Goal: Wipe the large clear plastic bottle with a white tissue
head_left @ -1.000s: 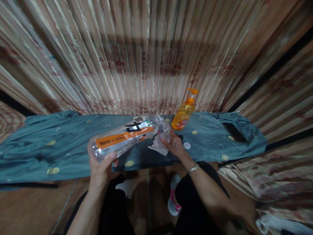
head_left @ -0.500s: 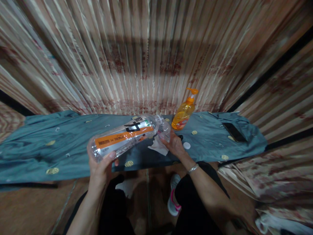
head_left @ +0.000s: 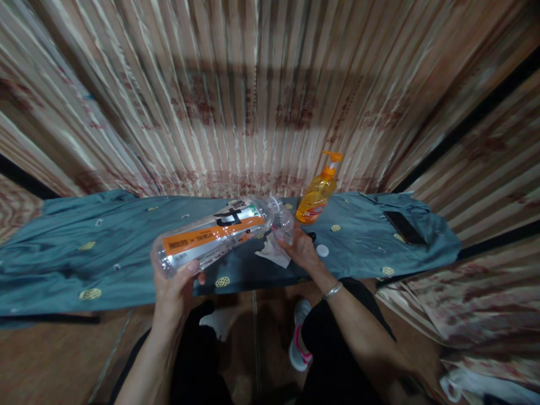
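My left hand (head_left: 179, 281) grips the base of a large clear plastic bottle (head_left: 215, 230) with an orange and silver label. The bottle lies tilted, its neck pointing up and to the right. At its mouth is a smaller clear plastic bottle (head_left: 286, 219), neck toward the large one, with my right hand (head_left: 301, 247) closed around it. Whether the two necks touch or only overlap, I cannot tell. A white tissue (head_left: 276, 252) hangs or lies just below my right fingers. Beside that hand, a white cap (head_left: 322, 251) rests on the cloth.
An orange pump bottle (head_left: 316, 197) with orange liquid stands behind my right hand. A dark phone (head_left: 404, 227) lies farther right on the teal patterned cloth (head_left: 113, 253). A small black object (head_left: 311, 236) is partly hidden by my hand. Striped curtains (head_left: 236, 112) hang behind and at both sides.
Almost nothing differs. The large bottle has rolled very slightly in my left hand, and both hands stay in place.
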